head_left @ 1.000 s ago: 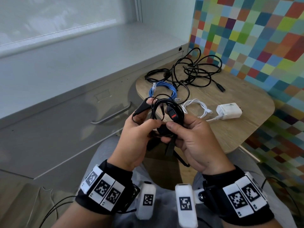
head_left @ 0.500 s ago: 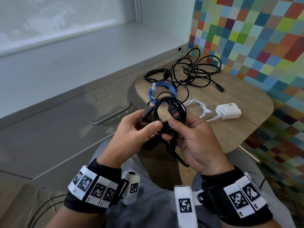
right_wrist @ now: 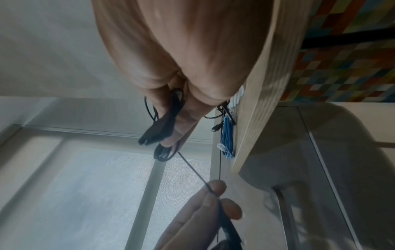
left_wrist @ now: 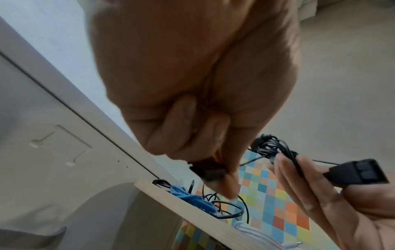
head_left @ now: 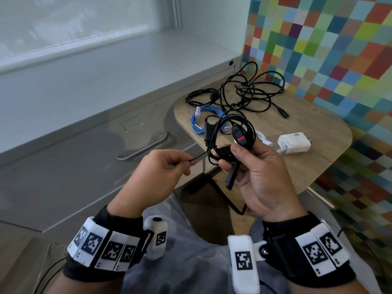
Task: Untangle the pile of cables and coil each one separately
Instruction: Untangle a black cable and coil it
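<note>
Above the tabletop, our right hand grips a half-wound black cable; left hand fingers pinch its plug end. Blue cable and white cable lie coiled; the black tangle behind awaits sorting.

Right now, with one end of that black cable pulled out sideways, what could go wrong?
1. The left hand pinches the plug end taut; pulling harder might tighten a knot inside the black cable bundle that the right hand grips.
2. The bundle's loops look loose, so they could spring apart.
3. A dangling connector might snag the table edge.
</note>
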`<control>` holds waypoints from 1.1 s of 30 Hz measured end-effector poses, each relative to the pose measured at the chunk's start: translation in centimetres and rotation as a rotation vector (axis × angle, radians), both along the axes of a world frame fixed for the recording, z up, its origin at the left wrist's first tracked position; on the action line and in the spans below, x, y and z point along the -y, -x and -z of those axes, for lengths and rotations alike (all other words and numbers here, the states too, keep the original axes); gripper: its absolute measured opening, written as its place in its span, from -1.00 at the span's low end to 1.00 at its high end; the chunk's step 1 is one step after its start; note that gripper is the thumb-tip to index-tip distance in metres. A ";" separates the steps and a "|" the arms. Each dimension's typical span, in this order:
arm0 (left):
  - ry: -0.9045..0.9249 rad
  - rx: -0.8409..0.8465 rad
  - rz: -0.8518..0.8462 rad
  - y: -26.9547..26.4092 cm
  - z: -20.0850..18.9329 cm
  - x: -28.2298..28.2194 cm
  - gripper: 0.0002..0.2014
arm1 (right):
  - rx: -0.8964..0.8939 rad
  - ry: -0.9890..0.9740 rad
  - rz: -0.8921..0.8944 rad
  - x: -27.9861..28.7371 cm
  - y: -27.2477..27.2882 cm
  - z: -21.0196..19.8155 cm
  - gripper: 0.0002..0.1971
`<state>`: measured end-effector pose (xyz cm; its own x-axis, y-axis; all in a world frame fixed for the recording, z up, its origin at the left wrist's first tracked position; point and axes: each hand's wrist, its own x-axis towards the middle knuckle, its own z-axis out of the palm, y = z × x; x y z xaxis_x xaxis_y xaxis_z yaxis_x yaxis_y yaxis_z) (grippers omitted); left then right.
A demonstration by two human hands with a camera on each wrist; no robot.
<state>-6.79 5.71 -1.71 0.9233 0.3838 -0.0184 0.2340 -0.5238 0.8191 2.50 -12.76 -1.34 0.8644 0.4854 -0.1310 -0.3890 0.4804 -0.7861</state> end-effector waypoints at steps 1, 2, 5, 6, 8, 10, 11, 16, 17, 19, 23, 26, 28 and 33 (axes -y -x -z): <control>-0.028 -0.043 0.028 0.1 -0.1 0.0 -0.80 | -0.009 -0.006 -0.002 0.0 0.0 0.1 -0.87; -0.042 -0.081 0.061 0.1 -0.1 -0.1 -0.80 | -0.019 -0.011 -0.004 -0.1 -0.1 0.2 -0.86; -0.026 -0.163 0.179 0.5 -0.7 -0.1 -0.80 | -0.035 -0.023 -0.003 -0.1 -0.2 0.4 -0.85; -0.005 -0.166 0.238 0.6 -0.9 -0.1 -0.81 | -0.036 -0.027 0.003 0.0 -0.3 0.4 -0.85; 0.020 -0.142 0.342 0.9 -1.3 0.0 -0.83 | -0.032 -0.025 0.016 0.2 -0.6 0.4 -0.87; 0.019 -0.109 0.390 1.2 -1.4 0.1 -0.84 | -0.018 -0.004 0.034 0.2 -0.8 0.7 -0.87; 0.044 -0.098 0.390 1.3 -1.4 0.1 -0.85 | -0.005 0.014 0.050 0.2 -0.9 0.9 -0.87; 0.450 0.093 0.258 1.2 -1.7 1.2 -0.55 | 0.175 0.135 0.151 0.0 -1.2 1.8 -0.88; 0.525 0.145 0.217 1.1 -1.6 1.6 -0.44 | 0.213 0.160 0.156 0.0 -1.1 1.9 -0.88; 0.666 0.223 0.139 0.8 -1.6 2.6 -0.46 | 0.280 0.210 0.152 -0.1 -0.9 2.2 -0.86; 0.743 0.290 0.066 0.0 -1.1 4.2 -0.80 | 0.385 0.313 0.124 -0.5 -0.2 2.6 -0.79; 0.596 0.301 0.031 -0.3 -0.9 4.6 -0.80 | 0.426 0.352 0.084 -0.6 0.1 2.7 -0.79; 0.430 0.312 -0.024 -0.5 -0.8 4.6 -0.83 | 0.395 0.322 0.061 -0.6 0.1 2.6 -0.81; 0.144 0.325 -0.149 -0.9 -0.4 4.2 -0.90 | 0.400 0.285 0.041 -0.6 0.6 2.0 -0.83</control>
